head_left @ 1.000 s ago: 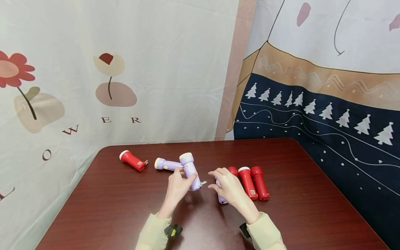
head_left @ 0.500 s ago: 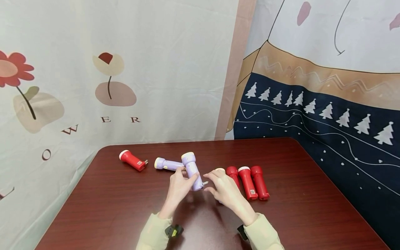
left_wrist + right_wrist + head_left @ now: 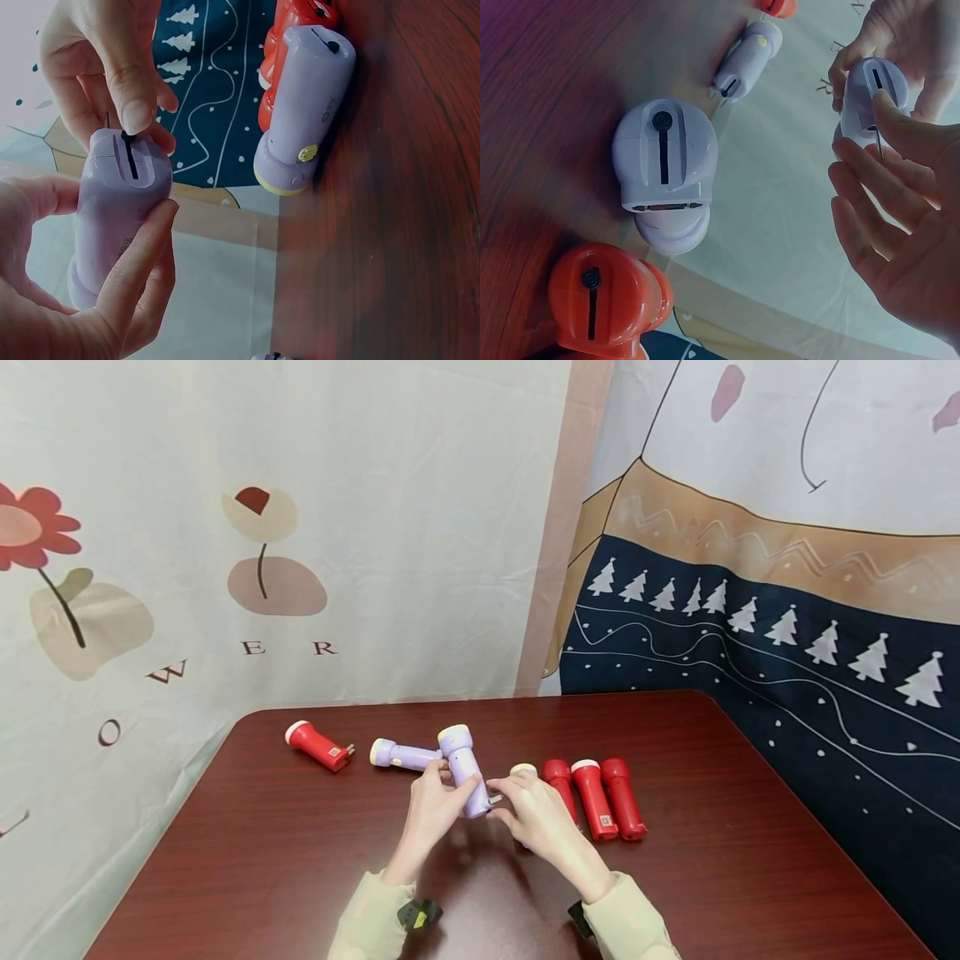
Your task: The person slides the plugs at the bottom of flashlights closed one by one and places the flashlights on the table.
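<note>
My left hand (image 3: 433, 800) grips a lavender flashlight (image 3: 463, 770) above the table, its wide head tilted away and its base towards the right hand. Metal plug prongs (image 3: 495, 799) stick out at the base. In the right wrist view, the thumb of my right hand (image 3: 900, 217) presses on the base by the dark slot, and its index finger touches the side below. The black slider (image 3: 128, 138) sits under that thumb in the left wrist view. Behind the right hand lies another lavender flashlight (image 3: 311, 97), mostly hidden in the head view.
Red flashlights (image 3: 596, 802) lie side by side on the right of the brown table (image 3: 720, 868). A third lavender flashlight (image 3: 403, 756) lies behind the left hand. One red flashlight (image 3: 318, 746) with bared prongs is at the far left. Printed curtains (image 3: 420, 527) hang behind.
The right hand has moved left to the base of the held flashlight, uncovering the red flashlight beside it. The left hand and its flashlight have shifted slightly right.
</note>
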Demonstrator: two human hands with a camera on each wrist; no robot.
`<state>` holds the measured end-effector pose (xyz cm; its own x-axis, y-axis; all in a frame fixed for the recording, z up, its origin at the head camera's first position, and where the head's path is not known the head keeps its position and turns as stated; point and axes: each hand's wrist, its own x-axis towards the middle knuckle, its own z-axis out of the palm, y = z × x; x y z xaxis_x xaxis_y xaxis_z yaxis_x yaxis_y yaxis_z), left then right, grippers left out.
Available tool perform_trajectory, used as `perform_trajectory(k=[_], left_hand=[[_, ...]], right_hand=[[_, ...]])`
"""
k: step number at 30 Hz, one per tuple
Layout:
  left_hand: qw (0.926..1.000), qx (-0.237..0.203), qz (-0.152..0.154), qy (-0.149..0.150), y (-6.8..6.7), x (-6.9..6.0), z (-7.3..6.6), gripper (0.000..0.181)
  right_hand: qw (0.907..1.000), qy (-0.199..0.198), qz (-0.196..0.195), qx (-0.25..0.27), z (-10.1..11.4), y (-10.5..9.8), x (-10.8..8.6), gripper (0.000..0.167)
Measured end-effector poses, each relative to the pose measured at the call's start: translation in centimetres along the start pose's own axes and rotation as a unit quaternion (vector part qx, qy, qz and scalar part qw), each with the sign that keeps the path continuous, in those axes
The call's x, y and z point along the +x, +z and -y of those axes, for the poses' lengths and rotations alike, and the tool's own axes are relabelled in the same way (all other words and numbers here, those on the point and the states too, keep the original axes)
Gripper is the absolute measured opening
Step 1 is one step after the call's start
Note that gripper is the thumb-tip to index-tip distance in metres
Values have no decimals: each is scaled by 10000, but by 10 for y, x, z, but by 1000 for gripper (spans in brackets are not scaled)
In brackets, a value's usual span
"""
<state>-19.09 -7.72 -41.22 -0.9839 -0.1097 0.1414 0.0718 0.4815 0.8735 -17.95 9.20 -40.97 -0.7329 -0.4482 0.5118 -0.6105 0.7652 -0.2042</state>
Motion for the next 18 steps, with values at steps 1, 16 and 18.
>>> perform_trajectory(k=[1,16,18], left_hand=[[10000,-14,4,3,0,0,0,54],[9998,-181,20,-7,3,-2,-1,52],[9997,-256,40,-17,3,-2,-1,52]], right_hand=[[10000,-7,-3,-1,0,0,0,38],[9998,-164,-67,74,0,2,-1,33],[9998,-167,-71,88,0,2,-1,33]])
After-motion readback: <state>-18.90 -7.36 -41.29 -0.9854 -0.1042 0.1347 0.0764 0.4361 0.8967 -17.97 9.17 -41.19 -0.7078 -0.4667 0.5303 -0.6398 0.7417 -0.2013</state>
